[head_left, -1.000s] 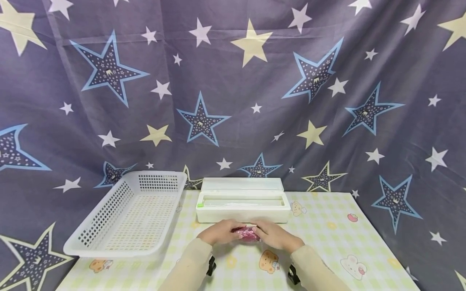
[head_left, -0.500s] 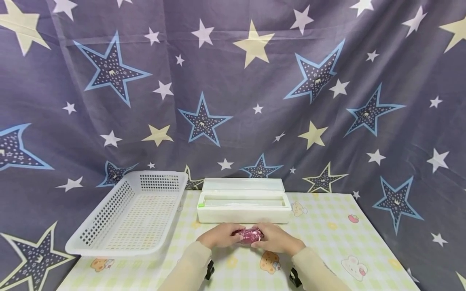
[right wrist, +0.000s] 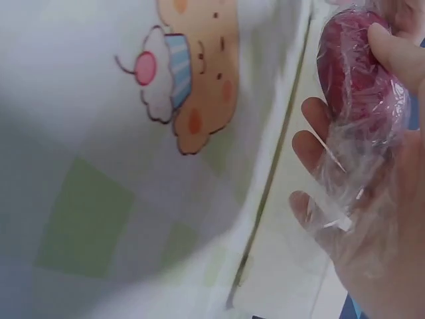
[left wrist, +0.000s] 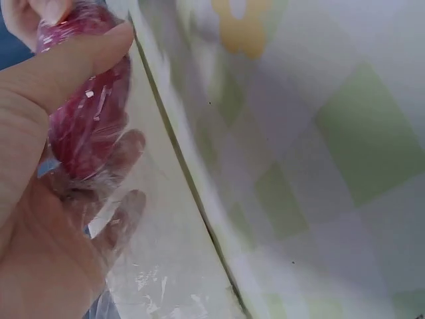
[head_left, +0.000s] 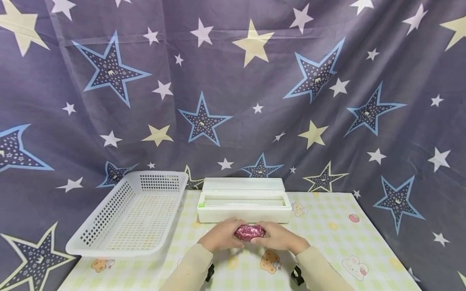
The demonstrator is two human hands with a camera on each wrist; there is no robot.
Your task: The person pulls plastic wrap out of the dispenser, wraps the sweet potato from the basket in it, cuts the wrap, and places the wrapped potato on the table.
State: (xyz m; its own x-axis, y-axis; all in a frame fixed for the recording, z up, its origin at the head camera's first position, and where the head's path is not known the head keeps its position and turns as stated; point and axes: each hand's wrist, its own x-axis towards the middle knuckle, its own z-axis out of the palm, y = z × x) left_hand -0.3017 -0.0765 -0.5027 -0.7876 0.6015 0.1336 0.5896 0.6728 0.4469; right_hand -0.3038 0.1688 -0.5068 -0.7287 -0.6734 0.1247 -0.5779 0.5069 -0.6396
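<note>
In the head view, a purplish-red oblong item wrapped in clear cling film [head_left: 250, 233] is held between both hands, in front of the white box. My left hand [head_left: 223, 235] grips its left end; in the left wrist view the thumb [left wrist: 99, 53] lies across it. Its right end is in my right hand [head_left: 280, 237], whose thumb [right wrist: 398, 50] presses on the wrapped surface in the right wrist view. Loose crumpled film [right wrist: 352, 193] trails from that end over the palm and fingers. More film spreads over the left fingers.
A long white cling film dispenser [head_left: 244, 214] with its lid [head_left: 242, 184] raised stands behind the hands, a green piece [head_left: 201, 205] at its left. At left is a white perforated basket [head_left: 165, 226]. The checked tablecloth [head_left: 320, 230] meets a starry curtain [head_left: 233, 81].
Both hands shift their grip and turn the wrapped item. It has risen slightly toward the dispenser, and more of its surface shows between the fingers.
</note>
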